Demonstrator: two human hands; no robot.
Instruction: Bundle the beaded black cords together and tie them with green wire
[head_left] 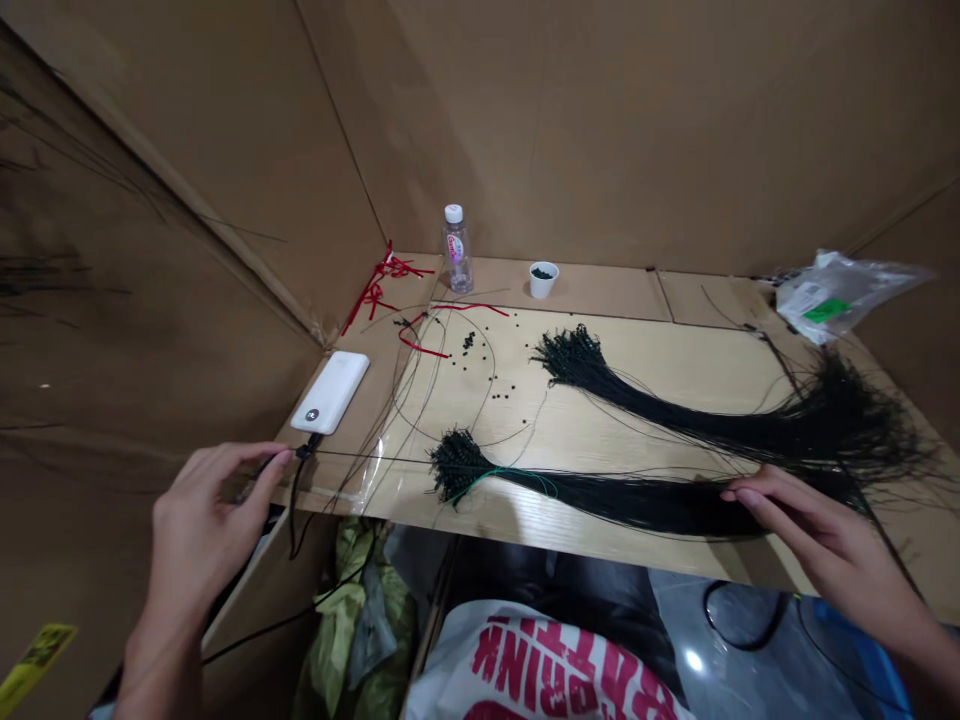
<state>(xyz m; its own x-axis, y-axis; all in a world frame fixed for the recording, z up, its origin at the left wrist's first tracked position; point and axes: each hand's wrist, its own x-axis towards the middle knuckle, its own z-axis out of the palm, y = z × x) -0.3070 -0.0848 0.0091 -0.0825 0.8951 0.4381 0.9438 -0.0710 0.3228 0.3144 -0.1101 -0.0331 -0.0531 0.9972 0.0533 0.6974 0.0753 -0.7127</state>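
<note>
My left hand (pixel 217 510) is at the table's left edge, thumb and forefinger pinched on a thin dark cord (pixel 375 457). The cord runs taut to the right, past the near bundle. My right hand (pixel 795 525) is pinched too, apparently on the same cord, above the loose tail of the near bundle of dark cords (pixel 622 500). That bundle has a knotted, braided-looking head at its left end and a green thread (pixel 517 470) lying around it. Behind it lies a second similar bundle (pixel 675 415), its tail spread to the right.
A white power bank (pixel 330 392) with a black cable lies near my left hand. Small black beads (pixel 469 342) are scattered on the board. Farther back are red ribbon (pixel 386 275), a bottle (pixel 457 250), a white cup (pixel 543 281) with dark bits, and a plastic bag (pixel 832 300). Cardboard walls surround the table.
</note>
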